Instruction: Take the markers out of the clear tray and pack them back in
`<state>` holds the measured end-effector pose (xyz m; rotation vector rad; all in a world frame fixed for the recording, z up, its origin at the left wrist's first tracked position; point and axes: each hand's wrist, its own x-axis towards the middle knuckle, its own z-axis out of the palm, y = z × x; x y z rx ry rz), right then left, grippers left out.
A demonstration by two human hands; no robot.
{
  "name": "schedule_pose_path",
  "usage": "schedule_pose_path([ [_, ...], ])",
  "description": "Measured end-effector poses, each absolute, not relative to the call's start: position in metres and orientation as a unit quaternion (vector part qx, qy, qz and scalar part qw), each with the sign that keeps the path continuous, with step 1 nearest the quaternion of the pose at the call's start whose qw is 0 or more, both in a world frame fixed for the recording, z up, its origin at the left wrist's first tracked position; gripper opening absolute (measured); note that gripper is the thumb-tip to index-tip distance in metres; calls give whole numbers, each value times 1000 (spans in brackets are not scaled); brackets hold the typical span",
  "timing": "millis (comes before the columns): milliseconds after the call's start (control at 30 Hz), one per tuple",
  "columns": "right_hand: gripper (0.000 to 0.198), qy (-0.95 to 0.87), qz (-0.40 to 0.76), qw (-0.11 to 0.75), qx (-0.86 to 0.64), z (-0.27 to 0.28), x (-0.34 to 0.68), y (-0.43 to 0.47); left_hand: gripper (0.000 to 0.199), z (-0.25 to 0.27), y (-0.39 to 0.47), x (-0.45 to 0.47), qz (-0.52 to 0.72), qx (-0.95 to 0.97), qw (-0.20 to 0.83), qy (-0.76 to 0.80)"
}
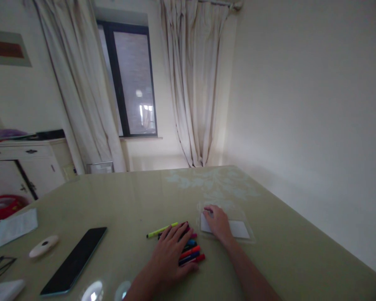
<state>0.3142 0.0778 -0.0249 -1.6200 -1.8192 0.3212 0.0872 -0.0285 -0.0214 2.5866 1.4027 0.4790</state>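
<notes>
Several felt-tip markers in red, orange, blue, black and pink lie in a loose row on the table. My left hand rests flat across them with fingers spread, covering their left parts. A yellow-green marker sticks out past its fingertips. To the right, my right hand lies over a clear plastic case with a white card in or on it. Its fingers are bent, with a gap between thumb and forefinger. Part of the card is hidden under this hand.
A dark phone lies left of my left hand. Farther left are a white oval object, glasses and a pale sheet. The table meets the wall on the right.
</notes>
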Motion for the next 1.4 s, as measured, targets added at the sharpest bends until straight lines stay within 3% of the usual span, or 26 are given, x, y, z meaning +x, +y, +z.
schedule_pose_path([
  [167,29,-699,119,336,-620,-28,315,79,79,-23,-28,87,164,864,69,471],
  [500,28,-707,111,320,-621,-26,314,77,91,-24,-28,88,163,856,80,484],
  [1400,29,-727,85,270,-625,-20,310,70,98,-27,-25,86,171,822,63,539],
])
